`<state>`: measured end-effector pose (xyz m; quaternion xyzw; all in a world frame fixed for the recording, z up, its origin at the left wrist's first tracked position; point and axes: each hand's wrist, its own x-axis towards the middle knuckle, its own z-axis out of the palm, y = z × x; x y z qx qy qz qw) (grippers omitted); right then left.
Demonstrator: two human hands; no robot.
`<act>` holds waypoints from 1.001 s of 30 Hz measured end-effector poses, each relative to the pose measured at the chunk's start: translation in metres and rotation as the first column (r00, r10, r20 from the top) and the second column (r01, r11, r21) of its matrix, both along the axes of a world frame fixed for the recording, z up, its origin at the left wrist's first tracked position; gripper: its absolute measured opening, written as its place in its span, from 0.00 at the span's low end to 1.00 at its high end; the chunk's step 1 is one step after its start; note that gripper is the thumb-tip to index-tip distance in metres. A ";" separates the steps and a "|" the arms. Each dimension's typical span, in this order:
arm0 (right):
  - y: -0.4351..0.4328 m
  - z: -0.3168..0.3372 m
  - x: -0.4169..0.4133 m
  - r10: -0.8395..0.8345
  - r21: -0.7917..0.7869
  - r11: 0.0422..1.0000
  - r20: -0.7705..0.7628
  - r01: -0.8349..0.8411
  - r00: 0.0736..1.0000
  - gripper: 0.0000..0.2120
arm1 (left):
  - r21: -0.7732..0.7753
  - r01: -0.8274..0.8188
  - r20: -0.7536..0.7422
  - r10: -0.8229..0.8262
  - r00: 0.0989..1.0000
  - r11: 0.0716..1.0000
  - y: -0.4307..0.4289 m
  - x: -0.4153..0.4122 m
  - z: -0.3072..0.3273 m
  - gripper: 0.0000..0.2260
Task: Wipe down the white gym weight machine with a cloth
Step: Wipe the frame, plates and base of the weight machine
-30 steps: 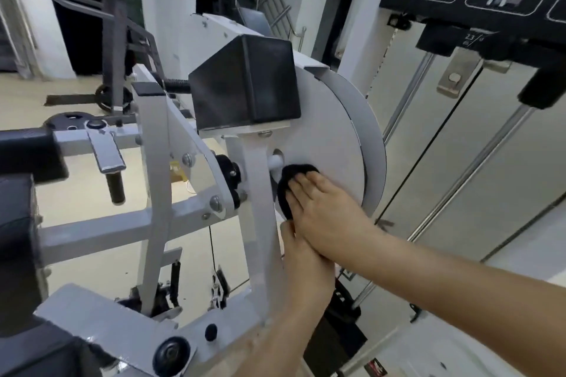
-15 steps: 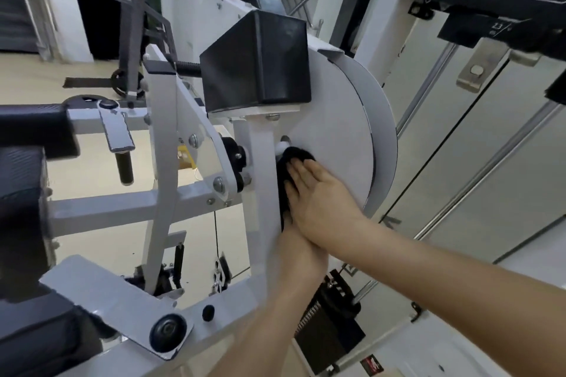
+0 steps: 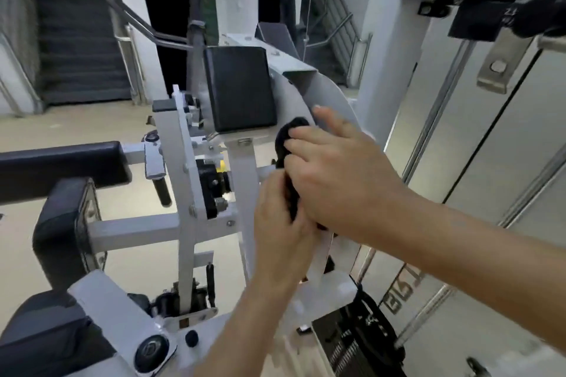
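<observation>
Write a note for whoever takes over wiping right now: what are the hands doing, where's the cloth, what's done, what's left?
Right hand: fingers fairly straight, pressing the cloth on the disc.
Left hand: grips the cloth's lower end.
Done: wiping is under way on the disc; the picture cannot show which parts are already clean.
Left: finish the disc, then probably the frame.

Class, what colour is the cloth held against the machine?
The cloth is black; head view shows it best.
</observation>
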<state>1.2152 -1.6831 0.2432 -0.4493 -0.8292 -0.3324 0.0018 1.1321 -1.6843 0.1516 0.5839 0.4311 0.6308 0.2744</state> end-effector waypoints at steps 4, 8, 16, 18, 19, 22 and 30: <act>0.011 0.006 0.011 0.154 0.172 0.979 -0.289 -0.107 0.945 0.14 | 0.023 0.015 0.225 -0.019 0.974 1.000 0.009 0.004 0.031 0.13; -0.020 -0.039 0.024 0.327 0.254 0.937 -0.403 -0.239 0.855 0.12 | -0.138 0.105 0.318 -0.057 0.946 0.985 -0.023 0.009 0.000 0.17; 0.023 -0.001 0.028 0.420 0.208 0.907 -0.497 -0.365 0.759 0.12 | -0.017 -0.148 0.032 0.148 0.988 0.989 -0.018 0.019 0.026 0.14; 0.040 0.018 0.025 0.360 0.159 0.931 -0.552 -0.329 0.752 0.15 | 0.067 -0.203 -0.111 0.210 0.971 0.977 0.004 0.016 0.049 0.16; 0.047 0.027 0.024 0.309 0.112 0.946 -0.598 -0.304 0.740 0.16 | 0.093 -0.225 -0.184 0.239 0.953 0.970 0.015 0.014 0.060 0.17; 0.061 0.038 0.027 0.213 -0.009 0.953 -0.688 -0.302 0.693 0.16 | 0.196 -0.274 -0.377 0.330 0.865 0.941 0.026 0.009 0.080 0.20; 0.104 0.065 0.045 0.195 0.015 0.923 -0.881 -0.385 0.432 0.18 | 0.449 -0.117 -0.889 0.456 0.041 0.886 0.082 -0.010 0.168 0.12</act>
